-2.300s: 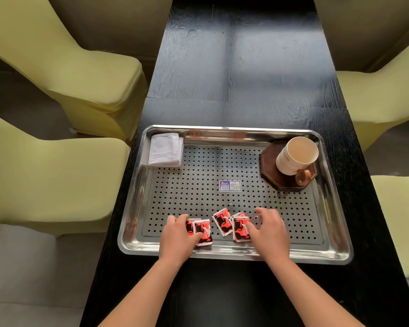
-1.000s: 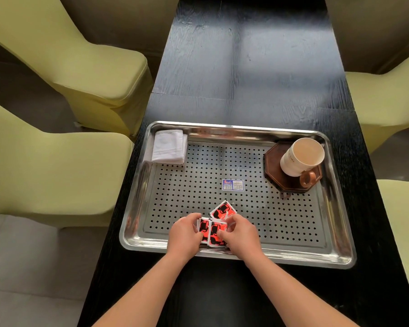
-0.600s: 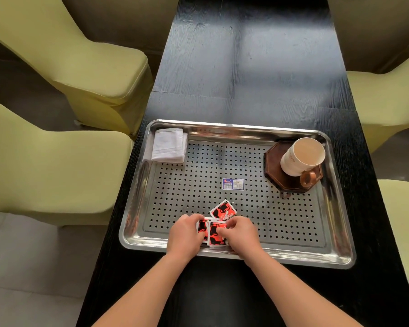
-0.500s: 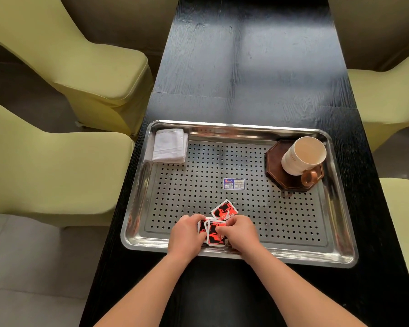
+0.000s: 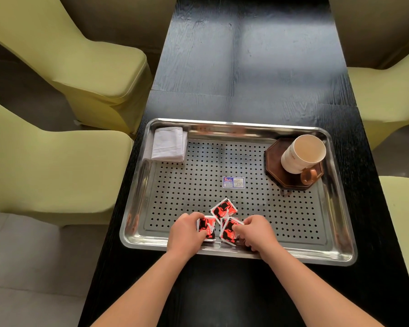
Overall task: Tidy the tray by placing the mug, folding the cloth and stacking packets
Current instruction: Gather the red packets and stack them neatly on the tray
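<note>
A perforated steel tray (image 5: 137,185) lies on the black table. Near its front edge my left hand (image 5: 184,234) grips a red-and-black packet (image 5: 207,228). My right hand (image 5: 255,232) grips a second small bunch of packets (image 5: 229,231) just beside it. One loose packet (image 5: 223,208) lies flat on the tray right behind them. A folded white cloth (image 5: 169,143) sits in the tray's far left corner. The cream mug (image 5: 301,153) stands tilted on a dark octagonal coaster (image 5: 276,171) at the far right, handle toward me.
A small blue-and-white sticker (image 5: 233,182) marks the tray's middle. The black wooden table (image 5: 246,67) runs away from me. Yellow-green covered chairs stand on both sides, two at the left (image 5: 57,149) and others at the right (image 5: 392,95).
My hands came together from apart, gathering the scattered packets at the tray's front. In the last half second the two held bunches separated slightly. The loose packet stayed behind them.
</note>
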`<state>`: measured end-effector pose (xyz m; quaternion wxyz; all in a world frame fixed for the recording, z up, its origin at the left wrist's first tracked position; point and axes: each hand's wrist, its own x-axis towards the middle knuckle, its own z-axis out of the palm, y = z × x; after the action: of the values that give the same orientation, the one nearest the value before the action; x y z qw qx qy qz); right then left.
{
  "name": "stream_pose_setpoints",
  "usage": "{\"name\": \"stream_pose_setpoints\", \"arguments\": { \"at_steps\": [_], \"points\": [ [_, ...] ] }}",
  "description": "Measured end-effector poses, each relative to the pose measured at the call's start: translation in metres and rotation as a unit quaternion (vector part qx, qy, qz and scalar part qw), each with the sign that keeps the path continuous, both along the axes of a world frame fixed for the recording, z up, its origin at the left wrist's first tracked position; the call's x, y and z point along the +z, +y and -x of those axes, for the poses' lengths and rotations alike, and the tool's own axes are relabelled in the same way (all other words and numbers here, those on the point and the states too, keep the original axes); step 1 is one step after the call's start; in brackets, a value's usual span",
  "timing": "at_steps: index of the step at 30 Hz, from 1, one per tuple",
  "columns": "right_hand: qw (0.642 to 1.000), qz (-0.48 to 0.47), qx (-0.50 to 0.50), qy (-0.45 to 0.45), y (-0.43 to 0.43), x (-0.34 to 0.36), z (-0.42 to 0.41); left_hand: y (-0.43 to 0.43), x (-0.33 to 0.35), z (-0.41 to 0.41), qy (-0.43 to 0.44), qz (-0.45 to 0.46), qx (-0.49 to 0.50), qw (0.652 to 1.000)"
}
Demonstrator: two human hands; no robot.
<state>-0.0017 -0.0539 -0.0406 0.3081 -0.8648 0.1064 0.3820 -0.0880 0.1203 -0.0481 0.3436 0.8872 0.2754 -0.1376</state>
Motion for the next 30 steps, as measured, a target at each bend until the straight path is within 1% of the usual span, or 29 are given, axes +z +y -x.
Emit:
{"name": "stream_pose_setpoints", "arguments": {
  "at_steps": [3, 7, 11, 13, 15, 17, 22, 27, 30],
  "points": [
    [0.999, 0.008, 0.031, -0.01, 0.008, -0.001, 0.004, 0.0, 0.001, 0.0, 0.002, 0.0, -0.002, 1.0],
    [0.988, 0.052, 0.105, -0.101, 0.008, 0.003, 0.002, 0.001, 0.001, 0.0, 0.001, 0.004, -0.006, 1.0],
    [0.98, 0.027, 0.162, -0.111, 0.004, 0.005, 0.001, 0.001, 0.002, 0.001, 0.0, 0.002, -0.009, 1.0],
    [0.976, 0.027, 0.16, -0.143, 0.005, 0.005, -0.003, 0.002, 0.003, 0.001, -0.003, 0.007, -0.01, 1.0],
    [0.977, 0.023, 0.128, -0.168, 0.009, 0.006, -0.012, 0.002, 0.004, 0.001, -0.007, 0.01, -0.011, 1.0],
    [0.977, 0.029, 0.124, -0.17, 0.016, 0.006, -0.023, 0.003, 0.004, 0.002, -0.008, 0.012, -0.012, 1.0],
    [0.968, 0.071, 0.169, -0.168, 0.037, 0.004, -0.038, 0.002, 0.003, 0.004, -0.005, 0.016, -0.003, 1.0],
    [0.985, 0.051, 0.13, -0.1, 0.037, 0.001, -0.044, 0.004, 0.003, 0.004, -0.007, 0.024, -0.006, 1.0],
    [0.987, 0.045, 0.12, -0.091, 0.033, 0.0, -0.043, 0.004, 0.001, 0.005, -0.01, 0.025, -0.006, 1.0]
  ]
}}
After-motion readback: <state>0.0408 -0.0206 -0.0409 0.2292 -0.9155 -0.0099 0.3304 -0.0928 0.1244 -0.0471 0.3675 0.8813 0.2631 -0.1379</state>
